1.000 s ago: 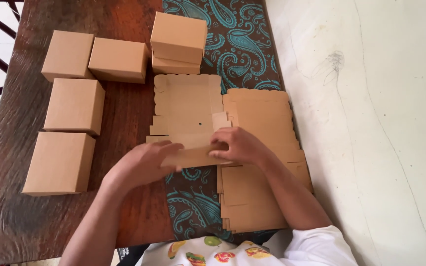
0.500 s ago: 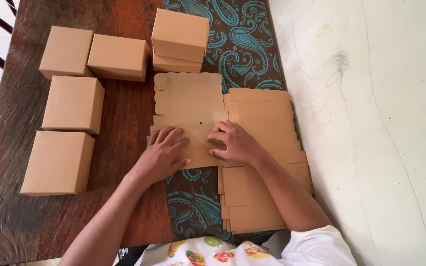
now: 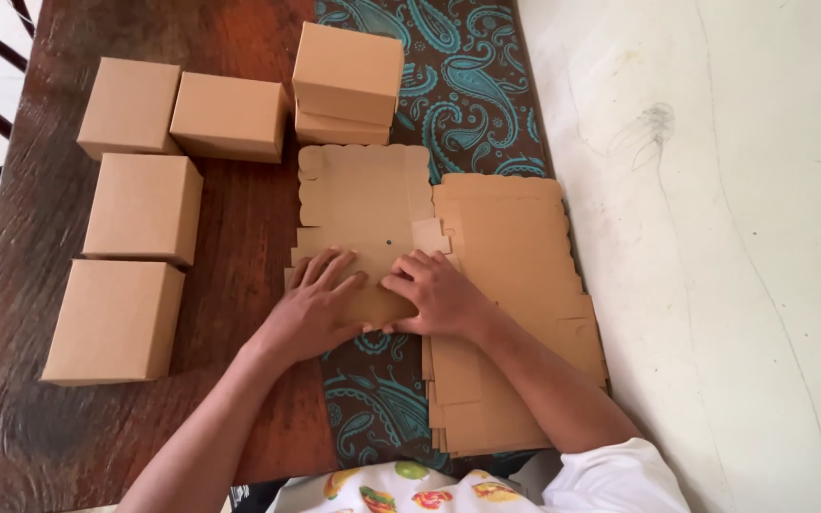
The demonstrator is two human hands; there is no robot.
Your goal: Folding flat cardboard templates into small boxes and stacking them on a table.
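Note:
A flat brown cardboard box blank (image 3: 363, 204) with scalloped edges lies on the dark wooden table (image 3: 239, 247). Both hands press flat on its near part. My left hand (image 3: 320, 299) lies palm down, fingers spread, on the blank's left side. My right hand (image 3: 439, 294) rests beside it, fingers pointing left onto the same piece. A stack of more flat blanks (image 3: 515, 275) sits under my right wrist and forearm.
Folded brown boxes stand to the left: two near ones (image 3: 116, 318) (image 3: 144, 207), two at the back (image 3: 130, 106) (image 3: 230, 116), and a stacked pair (image 3: 346, 81). A teal paisley runner (image 3: 458, 85) crosses the table. A pale floor (image 3: 715, 237) lies to the right.
A second ago the hands held a folded flap up off the blank. Both hands have since come down flat and press the cardboard against the table.

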